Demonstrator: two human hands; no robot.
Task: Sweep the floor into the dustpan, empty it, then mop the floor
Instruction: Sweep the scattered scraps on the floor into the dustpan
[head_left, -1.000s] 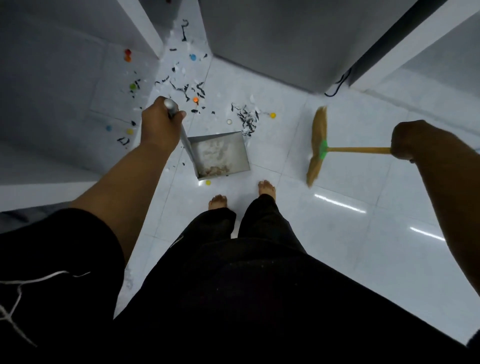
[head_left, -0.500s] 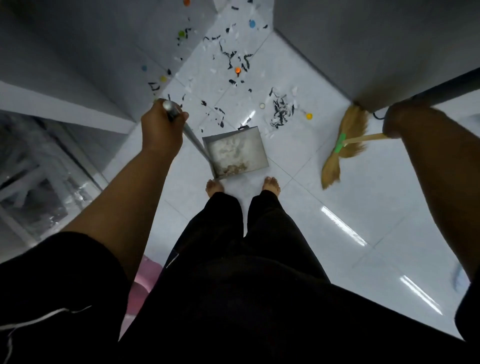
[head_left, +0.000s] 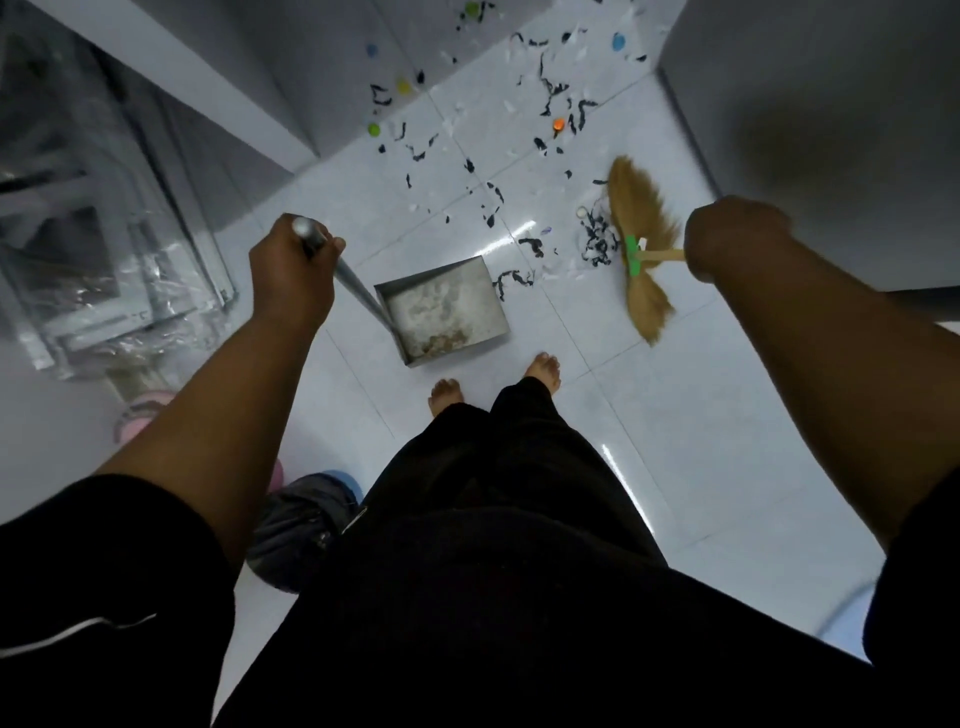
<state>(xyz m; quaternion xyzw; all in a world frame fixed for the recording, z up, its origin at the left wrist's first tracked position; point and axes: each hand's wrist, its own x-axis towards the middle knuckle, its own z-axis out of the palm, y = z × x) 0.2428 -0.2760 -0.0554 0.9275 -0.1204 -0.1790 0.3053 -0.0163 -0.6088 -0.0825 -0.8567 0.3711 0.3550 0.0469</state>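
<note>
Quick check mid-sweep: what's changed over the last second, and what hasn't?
The broom swung in from the bare floor on the right; its bristles now meet the pile of black scraps beside the dustpan. Nothing was taken up or let go: the right hand still grips the broom stick, the left hand the dustpan handle. The dustpan stays before the feet, scraps not yet in it.

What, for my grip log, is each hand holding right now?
Left hand: closed, gripping the dustpan by its long metal handle.
Right hand: closed, gripping the broom by its handle.
</note>
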